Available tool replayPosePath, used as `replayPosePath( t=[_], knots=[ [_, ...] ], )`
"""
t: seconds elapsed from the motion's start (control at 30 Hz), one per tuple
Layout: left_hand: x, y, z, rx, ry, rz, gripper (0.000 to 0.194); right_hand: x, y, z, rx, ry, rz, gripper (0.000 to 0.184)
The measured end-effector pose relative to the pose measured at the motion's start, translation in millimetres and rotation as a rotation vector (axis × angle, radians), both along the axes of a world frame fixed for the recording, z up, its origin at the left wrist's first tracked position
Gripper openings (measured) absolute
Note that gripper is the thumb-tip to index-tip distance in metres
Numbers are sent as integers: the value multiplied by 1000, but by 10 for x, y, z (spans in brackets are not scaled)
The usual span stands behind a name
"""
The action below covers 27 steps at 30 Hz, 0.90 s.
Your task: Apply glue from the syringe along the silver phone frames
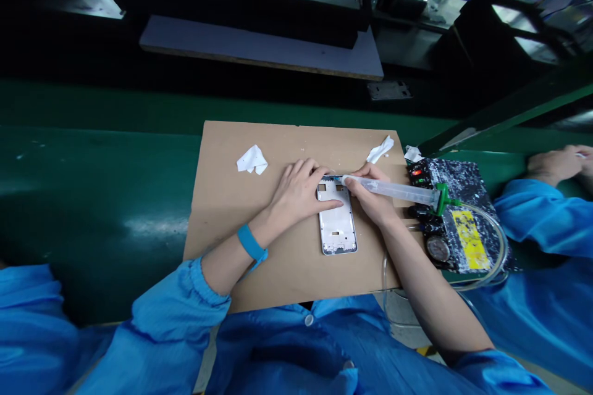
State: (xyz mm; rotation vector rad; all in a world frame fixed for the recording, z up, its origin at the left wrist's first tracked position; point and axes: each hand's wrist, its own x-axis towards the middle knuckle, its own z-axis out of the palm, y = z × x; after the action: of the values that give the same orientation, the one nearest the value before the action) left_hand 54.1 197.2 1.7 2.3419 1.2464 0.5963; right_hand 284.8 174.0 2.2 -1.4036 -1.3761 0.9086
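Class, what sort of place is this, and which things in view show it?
Probably an electronics assembly line: a phone frame lies on cardboard, a tubed syringe sits by a control box, and a blue wrist strap and smock suggest static protection.

3 white wipes [252, 159] lie on a cardboard sheet [222, 216] by a speckled control box [456, 185].

The person wears a bright blue work coat [278, 352] with long, puffy sleeves. The left sleeve [171, 302] has a stretchy cuff [204, 281] that bunches up. A small, round, pale button [309, 320] sits on the front. A blue wrist strap [251, 242] goes around the left wrist, with a thin blue cord [254, 270] hanging from it.
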Motion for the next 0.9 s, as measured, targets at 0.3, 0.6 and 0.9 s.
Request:
replayPosePath(
  t=[0.3, 0.6, 0.9],
  knots=[
    [6, -7, 17, -4, 5, 7, 72, -12, 10, 20, -8, 29, -17, 34],
    [12, -4, 32, -22, 13, 8, 72, 0, 5, 10, -5, 11, -9, 34],
    [-1, -3, 18, -3, -8, -1, 70, -1, 9, 34, -3, -7, 4, 32]
  ],
)
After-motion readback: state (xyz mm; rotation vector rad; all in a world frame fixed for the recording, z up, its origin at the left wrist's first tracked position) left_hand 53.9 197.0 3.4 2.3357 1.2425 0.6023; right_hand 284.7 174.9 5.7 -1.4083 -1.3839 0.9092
